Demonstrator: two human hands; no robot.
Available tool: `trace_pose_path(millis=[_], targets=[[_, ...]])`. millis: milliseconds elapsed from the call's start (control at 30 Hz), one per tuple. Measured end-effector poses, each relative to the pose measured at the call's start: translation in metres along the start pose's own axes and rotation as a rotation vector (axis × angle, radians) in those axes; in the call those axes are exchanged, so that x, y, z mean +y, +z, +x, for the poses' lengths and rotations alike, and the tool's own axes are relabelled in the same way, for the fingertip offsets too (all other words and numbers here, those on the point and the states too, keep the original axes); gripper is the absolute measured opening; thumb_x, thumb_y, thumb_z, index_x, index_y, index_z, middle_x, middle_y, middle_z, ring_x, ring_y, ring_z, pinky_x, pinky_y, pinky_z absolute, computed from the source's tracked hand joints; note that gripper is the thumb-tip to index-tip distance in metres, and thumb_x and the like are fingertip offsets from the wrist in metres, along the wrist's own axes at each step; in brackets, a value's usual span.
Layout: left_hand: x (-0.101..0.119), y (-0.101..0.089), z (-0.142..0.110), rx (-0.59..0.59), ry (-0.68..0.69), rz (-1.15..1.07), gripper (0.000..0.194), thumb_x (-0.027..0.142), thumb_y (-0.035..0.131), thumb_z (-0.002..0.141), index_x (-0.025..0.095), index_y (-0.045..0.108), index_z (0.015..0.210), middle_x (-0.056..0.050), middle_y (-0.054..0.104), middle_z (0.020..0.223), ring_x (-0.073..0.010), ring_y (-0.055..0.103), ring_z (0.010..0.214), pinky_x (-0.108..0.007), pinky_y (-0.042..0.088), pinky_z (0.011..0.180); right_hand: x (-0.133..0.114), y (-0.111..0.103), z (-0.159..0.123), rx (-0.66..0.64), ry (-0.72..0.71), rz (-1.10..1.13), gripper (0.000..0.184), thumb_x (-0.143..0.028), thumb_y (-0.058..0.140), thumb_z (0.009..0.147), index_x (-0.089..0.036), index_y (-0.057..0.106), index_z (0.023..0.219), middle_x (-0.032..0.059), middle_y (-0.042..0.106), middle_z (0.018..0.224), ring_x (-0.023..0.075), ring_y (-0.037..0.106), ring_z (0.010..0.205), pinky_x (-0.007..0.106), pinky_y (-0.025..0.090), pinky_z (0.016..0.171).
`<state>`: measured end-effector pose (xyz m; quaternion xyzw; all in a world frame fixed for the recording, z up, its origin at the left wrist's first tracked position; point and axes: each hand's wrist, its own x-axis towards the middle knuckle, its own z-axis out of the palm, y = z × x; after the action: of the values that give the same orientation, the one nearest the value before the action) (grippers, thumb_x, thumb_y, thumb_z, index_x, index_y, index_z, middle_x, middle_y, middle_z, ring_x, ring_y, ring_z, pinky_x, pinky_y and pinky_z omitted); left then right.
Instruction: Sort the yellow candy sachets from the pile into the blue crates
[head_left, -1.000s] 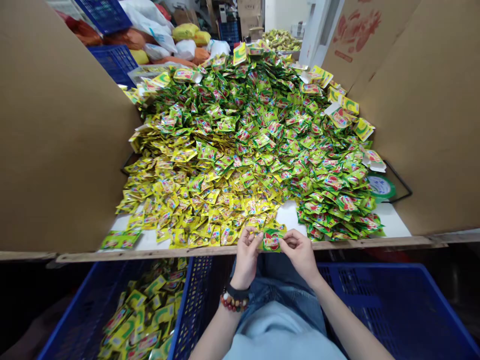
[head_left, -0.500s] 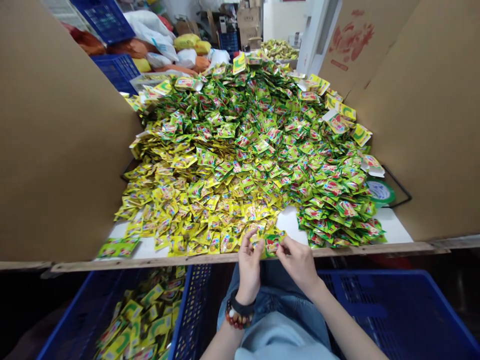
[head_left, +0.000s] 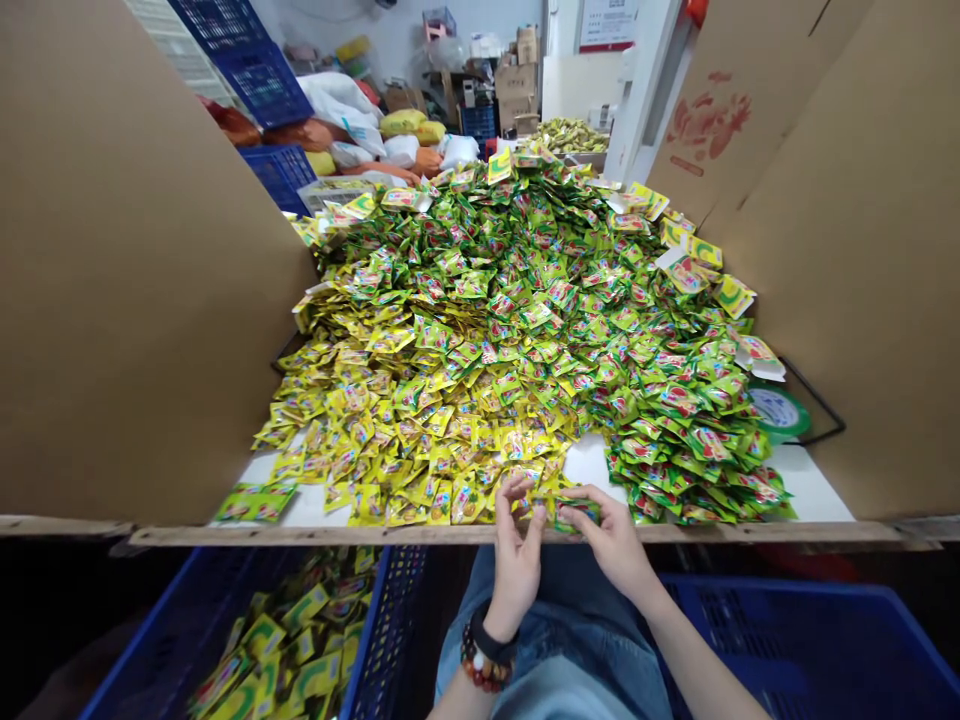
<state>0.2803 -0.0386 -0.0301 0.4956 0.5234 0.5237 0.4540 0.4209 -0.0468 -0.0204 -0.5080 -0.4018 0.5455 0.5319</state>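
At the table's front edge, my right hand pinches a small green sachet between thumb and fingers. Just left of it is my left hand, palm turned inward, its thumb and curled fingers apart. Yellow sachets lie right behind the left hand's fingertips, and whether it touches one is hard to tell. A big heap of green sachets rises behind the yellow ones, with another green pile to the right of my right hand.
Cardboard walls flank the table on both sides. Below left, a blue crate holds yellow-green small boxes; another blue crate is below right. A green tape roll lies at right, a green packet strip at left.
The camera view has shifted, so the scene sits lower and farther right. The green sachet has tilted flatter in my right hand, its front less visible; both hands stay close together.
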Motion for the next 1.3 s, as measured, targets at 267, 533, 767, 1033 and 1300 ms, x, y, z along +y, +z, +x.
trace_pose_path(millis=[267,533,767,1033,1300], targets=[[-0.004,-0.050,0.007,0.147,0.086,0.138,0.036,0.049,0.065,0.083,0.021,0.060,0.106,-0.010,0.059,0.119,-0.0208,0.060,0.107,-0.030,0.050,0.088,-0.009,-0.039,0.027,0.515,-0.219,-0.015,0.037,-0.048,0.076,0.072,-0.018,0.069,0.093,0.0057,0.072,0.082,0.0202,0.068,0.072,0.031,0.058,0.064],[0.005,-0.062,0.014,0.010,0.364,0.674,0.032,0.043,0.061,0.087,0.025,0.065,0.113,-0.011,0.052,0.134,-0.0306,0.045,0.129,-0.055,0.035,0.109,-0.016,-0.076,0.001,0.651,-0.281,-0.132,0.038,-0.048,0.074,0.075,-0.018,0.069,0.099,0.0052,0.072,0.085,0.0179,0.065,0.073,0.030,0.051,0.070],[0.001,-0.030,0.068,-0.440,0.428,1.309,0.051,0.042,0.063,0.086,0.045,0.051,0.136,-0.003,0.034,0.157,-0.0436,0.017,0.146,-0.073,0.017,0.110,0.005,-0.079,-0.005,0.566,-0.148,-0.066,0.042,-0.049,0.075,0.074,-0.018,0.068,0.103,0.0037,0.073,0.078,0.0195,0.068,0.073,0.028,0.051,0.068],[0.023,-0.045,0.074,-0.370,0.509,1.371,0.053,0.032,0.065,0.085,0.039,0.054,0.136,-0.004,0.029,0.159,-0.0415,0.019,0.147,-0.065,0.026,0.112,0.013,-0.059,-0.007,0.431,-0.106,-0.062,0.039,-0.049,0.074,0.075,-0.020,0.069,0.100,0.0049,0.074,0.093,0.0209,0.069,0.083,0.030,0.053,0.076],[0.038,-0.136,0.135,0.159,0.233,1.298,0.073,0.058,0.044,0.091,0.010,0.041,0.146,-0.025,0.028,0.156,-0.0450,0.026,0.143,-0.062,0.029,0.111,0.023,-0.047,-0.006,0.409,-0.049,-0.043,0.042,-0.050,0.076,0.072,-0.020,0.069,0.101,0.0031,0.074,0.083,0.0201,0.069,0.076,0.028,0.053,0.070]])
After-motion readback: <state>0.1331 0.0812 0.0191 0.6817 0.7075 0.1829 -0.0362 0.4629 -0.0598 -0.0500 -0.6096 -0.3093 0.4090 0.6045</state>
